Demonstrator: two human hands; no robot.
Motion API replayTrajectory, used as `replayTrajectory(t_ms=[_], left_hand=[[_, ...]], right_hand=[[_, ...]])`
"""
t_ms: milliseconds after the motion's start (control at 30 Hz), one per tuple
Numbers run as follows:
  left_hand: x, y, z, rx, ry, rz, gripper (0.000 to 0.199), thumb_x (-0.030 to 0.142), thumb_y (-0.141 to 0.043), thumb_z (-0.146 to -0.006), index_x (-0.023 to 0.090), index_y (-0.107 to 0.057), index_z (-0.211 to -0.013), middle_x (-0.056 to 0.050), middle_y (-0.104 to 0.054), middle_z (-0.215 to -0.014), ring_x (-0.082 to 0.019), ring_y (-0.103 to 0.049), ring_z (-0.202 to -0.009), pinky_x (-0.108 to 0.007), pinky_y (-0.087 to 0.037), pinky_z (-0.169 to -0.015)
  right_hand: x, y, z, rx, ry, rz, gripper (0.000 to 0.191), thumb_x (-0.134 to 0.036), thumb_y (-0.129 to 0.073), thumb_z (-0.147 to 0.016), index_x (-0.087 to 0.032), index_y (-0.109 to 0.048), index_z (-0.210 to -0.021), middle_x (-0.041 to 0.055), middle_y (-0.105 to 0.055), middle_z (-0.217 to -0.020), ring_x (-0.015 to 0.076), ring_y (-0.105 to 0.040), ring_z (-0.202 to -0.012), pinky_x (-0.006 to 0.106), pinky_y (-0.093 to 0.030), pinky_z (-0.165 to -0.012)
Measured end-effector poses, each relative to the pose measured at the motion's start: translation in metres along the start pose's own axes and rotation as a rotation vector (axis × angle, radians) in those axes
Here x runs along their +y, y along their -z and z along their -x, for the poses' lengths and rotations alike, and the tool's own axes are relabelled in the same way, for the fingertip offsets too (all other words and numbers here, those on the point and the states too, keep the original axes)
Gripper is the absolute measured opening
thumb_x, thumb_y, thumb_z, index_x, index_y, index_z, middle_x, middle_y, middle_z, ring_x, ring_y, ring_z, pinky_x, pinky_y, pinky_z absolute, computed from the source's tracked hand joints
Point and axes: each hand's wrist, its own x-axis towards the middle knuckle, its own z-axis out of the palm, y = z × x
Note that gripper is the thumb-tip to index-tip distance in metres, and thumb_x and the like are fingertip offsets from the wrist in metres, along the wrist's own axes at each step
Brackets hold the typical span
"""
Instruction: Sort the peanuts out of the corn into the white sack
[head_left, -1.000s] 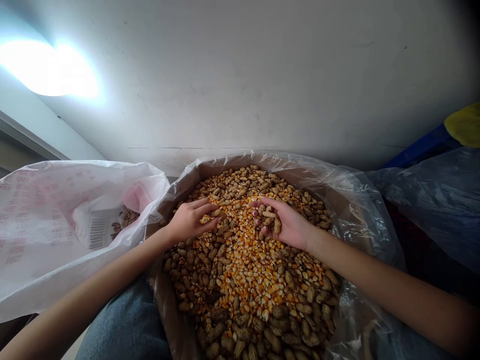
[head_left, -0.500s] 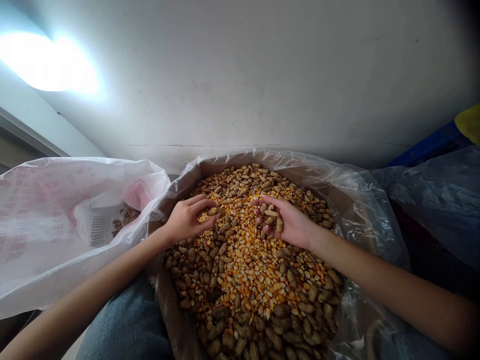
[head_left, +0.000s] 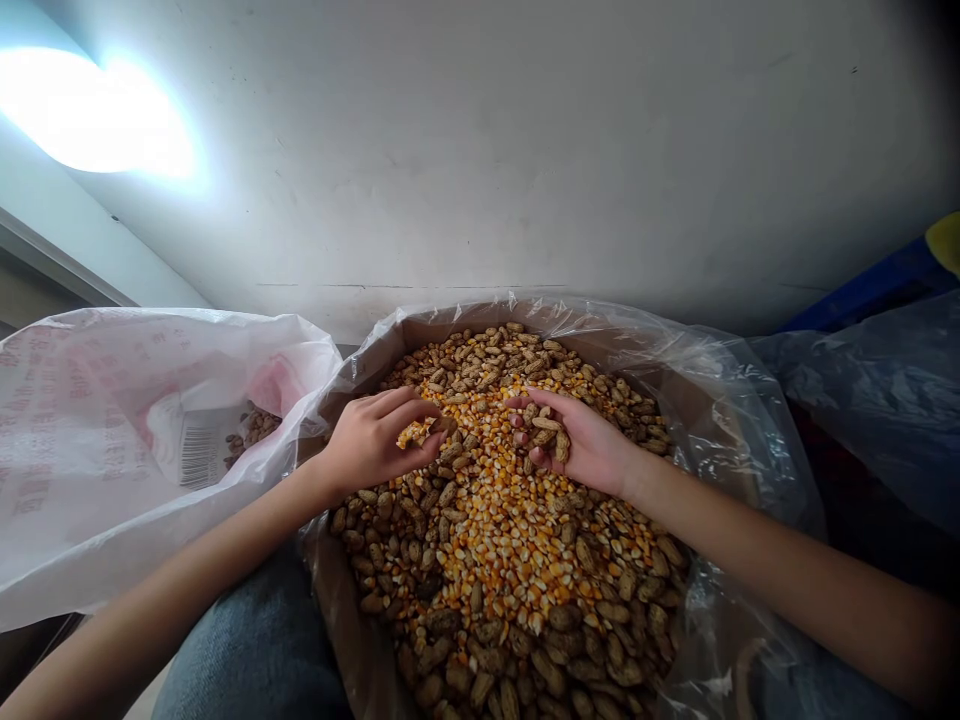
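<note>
My left hand (head_left: 382,435) is over the left side of a large plastic-lined bag, its thumb and fingers curled round a peanut (head_left: 444,425) at the tips. Palm turned up, my right hand (head_left: 581,440) cups several unshelled peanuts (head_left: 550,430) in its curled fingers. Below both hands lies a mix of yellow corn kernels (head_left: 510,540) and peanuts in their shells. Corn shows mostly down the middle, while loose peanuts (head_left: 570,650) gather thickly towards the near edge and around the sides.
On the left, a white printed sack (head_left: 97,470) stands open with some peanuts (head_left: 259,425) inside. Clear plastic lining (head_left: 742,430) rises round the big bag's rim. A pale wall (head_left: 480,150) stands behind it. Dark plastic sheeting (head_left: 885,390) and a blue object (head_left: 877,285) are at right.
My left thumb and forefinger have drawn closer together round the peanut at their tips. My right hand keeps its peanuts nearly in place. The view has shifted slightly.
</note>
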Motion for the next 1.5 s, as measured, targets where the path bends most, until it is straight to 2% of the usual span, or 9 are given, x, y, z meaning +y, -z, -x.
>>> replayTrajectory(t_ms=[267, 633, 733, 967, 1067, 1233, 1333, 1400, 1500], left_hand=[[0.002, 0.001, -0.003, -0.055, 0.121, 0.152, 0.018, 0.029, -0.048, -0.072, 0.016, -0.056, -0.084, -0.002, -0.058, -0.075, -0.007, -0.050, -0.061, -0.017, -0.040, -0.055], [-0.003, 0.003, -0.005, -0.086, 0.385, 0.619, 0.016, 0.027, -0.051, -0.072, 0.014, -0.057, -0.080, -0.004, -0.057, -0.079, -0.011, -0.051, -0.071, -0.021, -0.040, -0.063], [-0.004, 0.002, -0.005, -0.096, 0.434, 0.689, 0.016, 0.028, -0.051, -0.072, 0.014, -0.056, -0.079, -0.004, -0.056, -0.078, -0.011, -0.050, -0.072, -0.022, -0.040, -0.066], [-0.006, 0.001, -0.005, -0.119, 0.524, 0.778, 0.018, 0.030, -0.050, -0.073, 0.014, -0.056, -0.078, -0.002, -0.055, -0.075, -0.009, -0.047, -0.067, -0.019, -0.038, -0.061], [-0.006, 0.001, -0.004, -0.118, 0.504, 0.742, 0.019, 0.030, -0.051, -0.072, 0.013, -0.056, -0.079, -0.003, -0.056, -0.074, -0.009, -0.047, -0.065, -0.019, -0.038, -0.058], [-0.008, 0.001, 0.000, -0.114, 0.275, 0.527, 0.018, 0.026, -0.054, -0.070, 0.015, -0.058, -0.082, -0.003, -0.056, -0.073, -0.008, -0.048, -0.062, -0.019, -0.037, -0.058], [-0.007, 0.001, 0.000, -0.110, 0.229, 0.456, 0.018, 0.026, -0.055, -0.069, 0.016, -0.059, -0.084, -0.002, -0.056, -0.073, -0.008, -0.046, -0.059, -0.019, -0.036, -0.056], [-0.005, 0.002, -0.001, -0.097, 0.294, 0.510, 0.017, 0.027, -0.056, -0.067, 0.017, -0.060, -0.081, -0.002, -0.056, -0.072, -0.008, -0.046, -0.059, -0.019, -0.036, -0.056], [-0.004, 0.001, -0.003, -0.053, 0.574, 0.833, 0.017, 0.029, -0.056, -0.068, 0.016, -0.059, -0.077, 0.000, -0.051, -0.061, -0.006, -0.042, -0.050, -0.017, -0.034, -0.046]], right_hand=[[0.001, 0.003, -0.002, -0.016, -0.001, -0.005, 0.018, -0.030, -0.050, -0.072, -0.017, -0.057, -0.083, 0.0010, -0.052, -0.063, 0.0105, -0.053, -0.055, 0.019, -0.041, -0.039], [0.001, 0.004, -0.003, -0.009, 0.005, 0.015, 0.020, -0.032, -0.053, -0.070, -0.017, -0.057, -0.083, 0.0016, -0.053, -0.065, 0.0105, -0.053, -0.055, 0.019, -0.042, -0.040], [0.001, 0.003, -0.002, -0.007, 0.001, 0.008, 0.019, -0.031, -0.052, -0.070, -0.018, -0.057, -0.083, 0.0011, -0.052, -0.066, 0.0099, -0.052, -0.054, 0.019, -0.042, -0.040], [0.000, -0.001, 0.001, 0.029, -0.002, 0.015, 0.018, -0.030, -0.051, -0.072, -0.017, -0.057, -0.083, 0.0008, -0.053, -0.064, 0.0094, -0.052, -0.053, 0.018, -0.041, -0.039], [-0.001, -0.001, 0.001, 0.033, -0.005, 0.017, 0.020, -0.030, -0.051, -0.071, -0.017, -0.057, -0.085, 0.0015, -0.053, -0.064, 0.0098, -0.052, -0.053, 0.018, -0.041, -0.039], [-0.001, -0.003, 0.002, 0.037, -0.005, 0.020, 0.019, -0.030, -0.050, -0.072, -0.017, -0.058, -0.084, 0.0010, -0.052, -0.064, 0.0093, -0.052, -0.052, 0.018, -0.041, -0.038], [-0.002, -0.004, 0.003, 0.040, -0.010, 0.016, 0.018, -0.029, -0.049, -0.073, -0.017, -0.058, -0.083, 0.0006, -0.052, -0.064, 0.0091, -0.052, -0.052, 0.018, -0.040, -0.038], [-0.002, -0.004, 0.003, 0.036, -0.008, 0.019, 0.019, -0.030, -0.049, -0.073, -0.017, -0.058, -0.083, 0.0007, -0.052, -0.065, 0.0092, -0.052, -0.053, 0.018, -0.041, -0.039], [-0.001, -0.002, 0.002, 0.029, 0.002, 0.030, 0.019, -0.031, -0.051, -0.072, -0.017, -0.058, -0.084, 0.0009, -0.052, -0.066, 0.0096, -0.052, -0.054, 0.018, -0.041, -0.039]])
